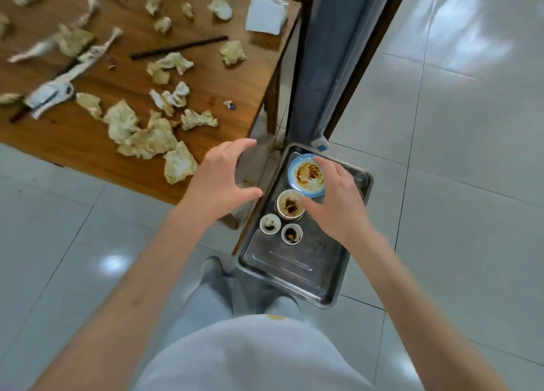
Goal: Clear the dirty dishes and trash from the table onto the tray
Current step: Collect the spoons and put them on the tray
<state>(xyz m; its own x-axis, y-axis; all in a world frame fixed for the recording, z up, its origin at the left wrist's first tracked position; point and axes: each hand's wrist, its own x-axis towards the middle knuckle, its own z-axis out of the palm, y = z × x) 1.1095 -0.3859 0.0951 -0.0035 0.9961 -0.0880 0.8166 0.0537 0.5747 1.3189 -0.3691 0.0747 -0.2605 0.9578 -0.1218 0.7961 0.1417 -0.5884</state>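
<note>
A metal tray [282, 273] sits low beside the wooden table [229, 78]. On it stand a stained blue-rimmed plate [303, 174], a dirty bowl [290, 205] and two small sauce cups [270, 223] [291, 233]. My right hand [338, 202] hovers over the tray's right side, fingers spread near the plate and bowl, holding nothing. My left hand [223, 181] hangs open at the table's corner, left of the tray. Several crumpled used napkins [147, 137] and dark chopsticks [179, 48] lie scattered on the table.
A white napkin box [265, 15] stands at the table's far right corner. A small foil wrapper [230, 104] lies near the right edge. A grey-blue post or curtain [332, 52] rises behind the tray. Glossy tiled floor [441, 155] surrounds everything.
</note>
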